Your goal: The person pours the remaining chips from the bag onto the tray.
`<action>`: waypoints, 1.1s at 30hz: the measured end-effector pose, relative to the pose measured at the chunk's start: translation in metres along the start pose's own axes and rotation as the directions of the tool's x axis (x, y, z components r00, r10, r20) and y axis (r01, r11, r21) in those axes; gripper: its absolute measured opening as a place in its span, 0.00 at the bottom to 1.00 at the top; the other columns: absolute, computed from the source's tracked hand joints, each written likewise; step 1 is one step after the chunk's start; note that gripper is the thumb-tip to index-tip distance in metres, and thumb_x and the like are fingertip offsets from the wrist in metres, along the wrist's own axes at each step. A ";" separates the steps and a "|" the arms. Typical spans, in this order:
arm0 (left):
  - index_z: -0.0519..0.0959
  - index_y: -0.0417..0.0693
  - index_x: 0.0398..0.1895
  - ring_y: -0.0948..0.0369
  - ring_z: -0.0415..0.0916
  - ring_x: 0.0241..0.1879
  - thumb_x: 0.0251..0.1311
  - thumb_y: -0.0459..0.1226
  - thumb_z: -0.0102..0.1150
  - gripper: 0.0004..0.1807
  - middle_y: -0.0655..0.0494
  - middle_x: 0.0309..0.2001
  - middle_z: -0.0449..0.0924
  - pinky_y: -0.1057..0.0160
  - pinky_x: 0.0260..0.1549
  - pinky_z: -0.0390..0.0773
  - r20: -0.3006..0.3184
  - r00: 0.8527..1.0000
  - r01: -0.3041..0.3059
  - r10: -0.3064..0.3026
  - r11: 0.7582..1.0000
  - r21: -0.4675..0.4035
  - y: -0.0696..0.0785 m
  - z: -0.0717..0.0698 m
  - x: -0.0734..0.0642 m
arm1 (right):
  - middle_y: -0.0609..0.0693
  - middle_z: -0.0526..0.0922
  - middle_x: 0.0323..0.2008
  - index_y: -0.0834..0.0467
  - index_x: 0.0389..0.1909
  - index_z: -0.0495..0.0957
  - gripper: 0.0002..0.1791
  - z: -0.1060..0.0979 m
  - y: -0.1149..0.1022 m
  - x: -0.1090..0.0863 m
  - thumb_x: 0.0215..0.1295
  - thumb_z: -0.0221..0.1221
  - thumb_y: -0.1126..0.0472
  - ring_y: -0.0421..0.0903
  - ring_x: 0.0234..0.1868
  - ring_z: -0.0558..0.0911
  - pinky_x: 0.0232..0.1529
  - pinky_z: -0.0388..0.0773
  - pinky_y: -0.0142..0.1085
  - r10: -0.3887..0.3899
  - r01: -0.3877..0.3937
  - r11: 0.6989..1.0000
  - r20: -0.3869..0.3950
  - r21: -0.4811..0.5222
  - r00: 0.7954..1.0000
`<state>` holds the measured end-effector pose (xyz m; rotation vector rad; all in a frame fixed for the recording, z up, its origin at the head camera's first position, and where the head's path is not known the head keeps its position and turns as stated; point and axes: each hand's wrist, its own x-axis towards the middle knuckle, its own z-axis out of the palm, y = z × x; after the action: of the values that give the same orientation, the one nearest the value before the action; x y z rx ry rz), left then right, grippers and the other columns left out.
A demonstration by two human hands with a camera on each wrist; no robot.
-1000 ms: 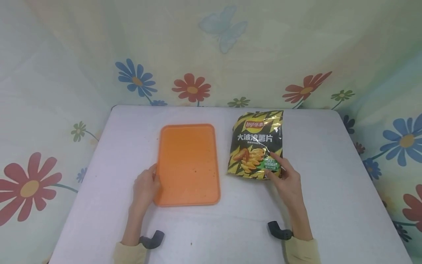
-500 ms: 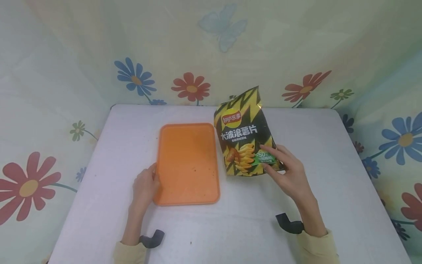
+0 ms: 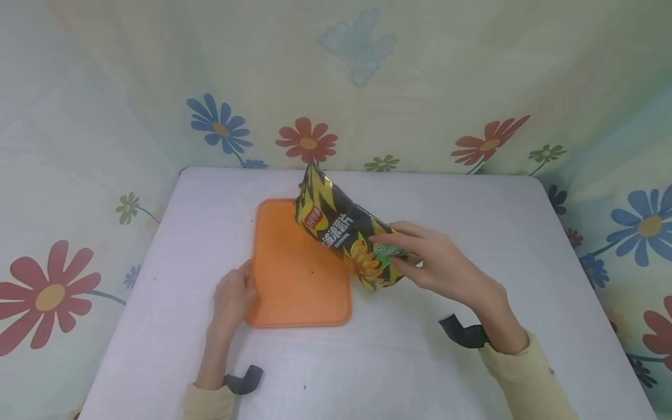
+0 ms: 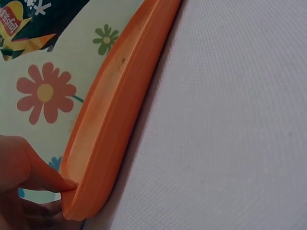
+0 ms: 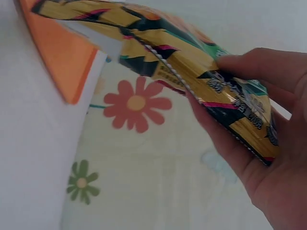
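Observation:
An orange rectangular tray [image 3: 294, 300] lies on the white table, left of centre. My left hand [image 3: 231, 294] holds its left rim; in the left wrist view the thumb is over the rim of the tray [image 4: 108, 124] and the other fingers are outside it. My right hand [image 3: 446, 262] grips a black and yellow bag of potato chips [image 3: 336, 219] by its lower right part. The bag is tilted, its top pointing to the upper left over the tray. In the right wrist view, thumb and fingers lie on both sides of the chip bag [image 5: 163, 57].
The white tabletop [image 3: 367, 367] extends around the tray, with its back edge near a flower-print curtain [image 3: 420, 76]. The same print hangs at both sides. A few dark specks show on the tray and the table.
The chip bag has been lifted and moved left by my right hand, from beside the tray to over its right part, tipping leftward. My left hand has stayed at the tray's rim.

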<state>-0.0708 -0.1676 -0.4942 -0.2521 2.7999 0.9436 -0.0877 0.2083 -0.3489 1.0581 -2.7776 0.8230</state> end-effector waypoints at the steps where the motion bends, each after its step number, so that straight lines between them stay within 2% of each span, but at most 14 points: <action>1: 0.68 0.35 0.73 0.58 0.68 0.24 0.72 0.31 0.51 0.27 0.47 0.30 0.73 0.63 0.21 0.69 -0.001 1.000 -0.001 0.001 1.000 -0.001 -0.001 0.000 0.000 | 0.49 0.83 0.56 0.51 0.59 0.84 0.27 -0.002 -0.004 0.005 0.59 0.68 0.72 0.42 0.43 0.82 0.35 0.82 0.34 -0.007 0.008 1.000 0.045 -0.008 0.999; 3: 0.68 0.34 0.73 0.58 0.67 0.23 0.71 0.31 0.51 0.27 0.47 0.30 0.72 0.63 0.21 0.69 -0.005 1.000 -0.006 0.006 1.000 -0.002 -0.001 0.000 0.000 | 0.48 0.83 0.56 0.51 0.58 0.84 0.25 -0.005 -0.010 0.014 0.61 0.66 0.72 0.40 0.40 0.80 0.33 0.80 0.32 -0.027 0.030 0.999 0.121 -0.023 0.992; 6: 0.69 0.34 0.72 0.58 0.68 0.23 0.71 0.31 0.52 0.27 0.48 0.29 0.73 0.63 0.21 0.69 -0.019 1.000 -0.011 0.011 1.000 -0.001 -0.003 0.000 0.001 | 0.47 0.82 0.56 0.52 0.57 0.84 0.23 -0.006 -0.018 0.026 0.62 0.64 0.72 0.37 0.34 0.77 0.28 0.74 0.28 -0.069 0.079 0.996 0.188 -0.046 0.980; 14: 0.68 0.36 0.73 0.60 0.69 0.21 0.71 0.31 0.52 0.28 0.49 0.29 0.75 0.64 0.19 0.71 -0.008 1.000 0.003 -0.003 1.000 -0.029 -0.005 0.003 0.001 | 0.45 0.82 0.50 0.55 0.56 0.85 0.23 -0.005 -0.029 0.042 0.62 0.61 0.74 0.34 0.24 0.68 0.23 0.66 0.27 -0.135 0.157 0.986 0.272 -0.061 0.953; 24: 0.70 0.34 0.72 0.58 0.70 0.24 0.70 0.31 0.53 0.27 0.46 0.31 0.76 0.62 0.22 0.70 -0.038 0.999 -0.028 0.028 1.000 0.001 -0.007 0.001 0.006 | 0.47 0.82 0.49 0.57 0.55 0.85 0.20 0.001 -0.034 0.048 0.63 0.64 0.73 0.38 0.29 0.74 0.24 0.69 0.25 -0.121 0.170 0.977 0.319 -0.128 0.940; 29: 0.69 0.34 0.72 0.58 0.70 0.23 0.70 0.31 0.53 0.27 0.46 0.31 0.76 0.62 0.21 0.70 -0.032 0.999 -0.022 0.022 1.000 0.002 -0.007 0.001 0.006 | 0.47 0.83 0.46 0.58 0.54 0.85 0.19 0.005 -0.035 0.049 0.63 0.64 0.74 0.39 0.31 0.76 0.24 0.69 0.24 -0.137 0.190 0.970 0.309 -0.149 0.941; 33: 0.70 0.35 0.72 0.59 0.69 0.21 0.69 0.30 0.53 0.27 0.48 0.29 0.76 0.64 0.20 0.69 -0.031 0.999 -0.016 0.016 1.000 0.000 -0.007 0.002 0.005 | 0.47 0.84 0.48 0.58 0.55 0.85 0.19 0.006 -0.036 0.048 0.64 0.64 0.73 0.40 0.34 0.78 0.24 0.69 0.24 -0.128 0.185 0.969 0.303 -0.165 0.944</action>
<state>-0.0739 -0.1723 -0.5004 -0.2464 2.8341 0.9517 -0.1010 0.1538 -0.3264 1.4430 -2.8748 0.3981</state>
